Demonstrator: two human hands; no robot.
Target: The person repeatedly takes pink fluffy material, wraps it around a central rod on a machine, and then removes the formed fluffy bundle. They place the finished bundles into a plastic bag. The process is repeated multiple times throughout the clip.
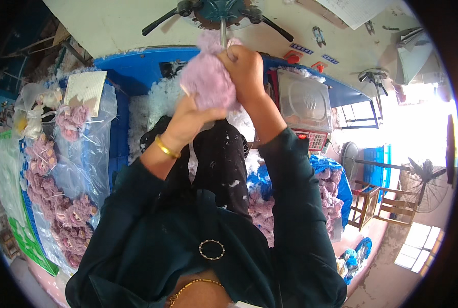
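Both forearms rise from the lower edge in dark green sleeves and meet at a metal nozzle [222, 32] that hangs from a machine at the top of the view. The left hand [190, 117], a gold bangle [166, 148] on its wrist, is bent upward and cups a pale purple plush piece [208, 79] from below, fingers closed against its underside. The right hand [245, 69] reaches higher, wrist turned inward, and is clenched on the top of the same plush piece just beside the nozzle, so the piece sits between the 2 hands directly under the nozzle. Whether the nozzle enters the plush cannot be told. Below the nozzle and behind the hands lies a heap of white stuffing [157, 105] in a blue bin [136, 69]. Well to the left of the nozzle, clear plastic bags [82, 169] hold many purple plush pieces, with a flat cream rectangular card [85, 88] resting on top. To the right of the nozzle stands a scale under a clear cover [303, 105], and just above it are 2 small blue labels [301, 49] and red buttons [292, 57] on the cream panel.
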